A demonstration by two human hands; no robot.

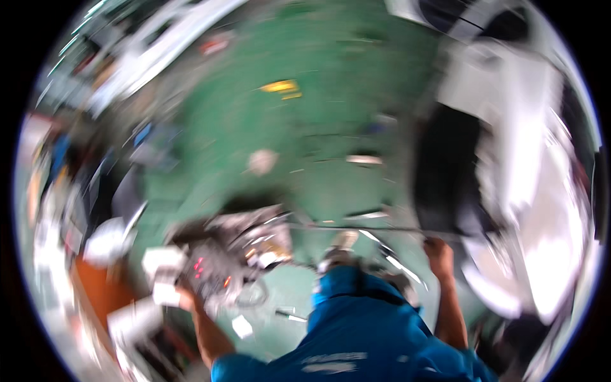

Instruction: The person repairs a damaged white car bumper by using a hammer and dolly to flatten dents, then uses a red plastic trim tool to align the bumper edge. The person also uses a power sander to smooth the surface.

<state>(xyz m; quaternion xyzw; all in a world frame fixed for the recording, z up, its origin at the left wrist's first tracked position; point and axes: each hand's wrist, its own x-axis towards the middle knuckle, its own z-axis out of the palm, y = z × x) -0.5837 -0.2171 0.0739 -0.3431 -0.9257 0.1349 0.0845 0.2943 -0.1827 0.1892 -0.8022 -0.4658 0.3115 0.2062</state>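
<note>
Motion blur smears the whole view. My left hand (186,298) is at the lower left, against a small white block-shaped thing (166,295); its fingers are too smeared to show a grip. Just beside it stands a grey machine (216,270) with red lit marks. My right hand (438,251) is held out to the right with the fingers curled closed. At its knuckles passes a thin dark line (375,228), like a rod or cable, running across from the machine's side toward the white car body part. What sits inside that fist is hidden.
A white car body (534,159) with a dark opening fills the right side. Loose tools and scraps (366,159) lie on the green floor (331,70), along with a yellow piece (280,87). An orange surface (102,280) and cluttered shelving stand at left.
</note>
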